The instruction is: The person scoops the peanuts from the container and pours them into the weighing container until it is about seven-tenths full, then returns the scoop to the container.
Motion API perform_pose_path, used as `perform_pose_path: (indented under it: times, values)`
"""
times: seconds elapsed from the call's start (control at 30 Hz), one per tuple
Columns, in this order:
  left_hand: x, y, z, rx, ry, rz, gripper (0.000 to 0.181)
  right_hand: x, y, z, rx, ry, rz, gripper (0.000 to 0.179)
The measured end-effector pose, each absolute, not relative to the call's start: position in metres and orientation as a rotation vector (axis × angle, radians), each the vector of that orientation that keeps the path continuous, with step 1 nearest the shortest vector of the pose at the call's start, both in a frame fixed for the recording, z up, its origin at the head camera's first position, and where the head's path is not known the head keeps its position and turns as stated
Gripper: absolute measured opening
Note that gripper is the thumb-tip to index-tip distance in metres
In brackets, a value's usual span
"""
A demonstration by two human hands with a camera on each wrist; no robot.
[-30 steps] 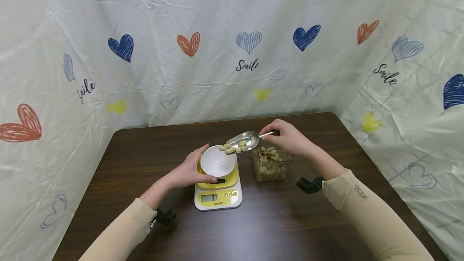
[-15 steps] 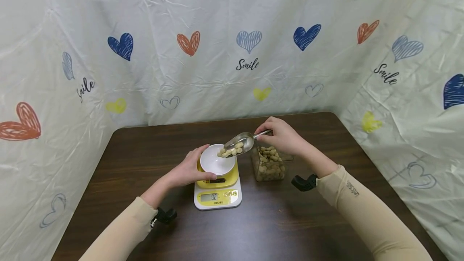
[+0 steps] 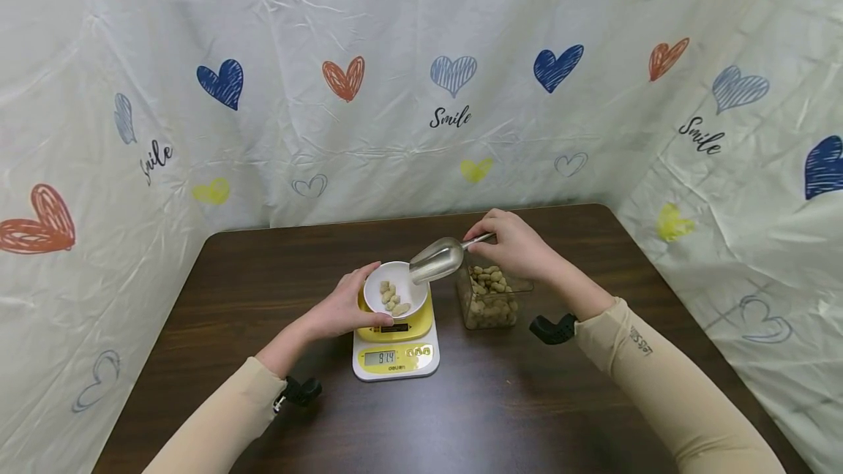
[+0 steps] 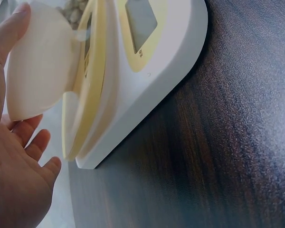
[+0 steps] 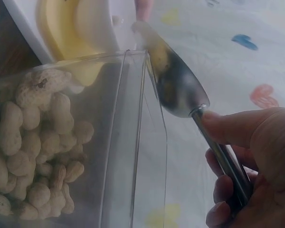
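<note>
While the scoop (image 3: 437, 260) slants down, the right hand (image 3: 511, 246) (aloft) grips it.

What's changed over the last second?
Tan in-shell peanuts have dropped left and down from the shiny metal scoop, now tipped, into the round white bowl. The yellow-white digital scale no longer reads 0.0. The left hand still holds the bowl, the right hand the scoop; the clear plastic box hasn't moved.

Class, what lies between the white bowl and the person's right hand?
In the head view, the metal scoop, held by the right hand, with its tip reaching over the white bowl.
</note>
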State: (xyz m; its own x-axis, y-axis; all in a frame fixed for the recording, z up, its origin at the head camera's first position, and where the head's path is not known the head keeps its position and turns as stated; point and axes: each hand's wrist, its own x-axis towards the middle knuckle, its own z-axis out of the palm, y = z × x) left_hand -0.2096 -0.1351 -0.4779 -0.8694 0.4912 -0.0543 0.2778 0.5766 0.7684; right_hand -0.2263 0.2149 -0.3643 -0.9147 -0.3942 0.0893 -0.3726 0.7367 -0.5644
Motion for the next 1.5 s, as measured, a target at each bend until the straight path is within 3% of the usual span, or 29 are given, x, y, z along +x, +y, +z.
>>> perform_pose_path:
  times: [0.43, 0.8, 1.5]
  values:
    - [-0.210, -0.136, -0.474, 0.674, 2.551, 1.196, 0.124, -0.220, 0.238, -0.361, -0.546, 2.867, -1.026, 0.018]
    - [-0.209, -0.129, -0.438, 0.719, 2.636, 1.225, 0.117, -0.214, 0.283, -0.352, -0.450, 2.874, -1.085, 0.029]
    - [-0.208, -0.044, -0.409, 0.904, 2.597, 1.125, 0.115, -0.207, 0.328, -0.343, -0.456, 2.973, -0.949, 0.027]
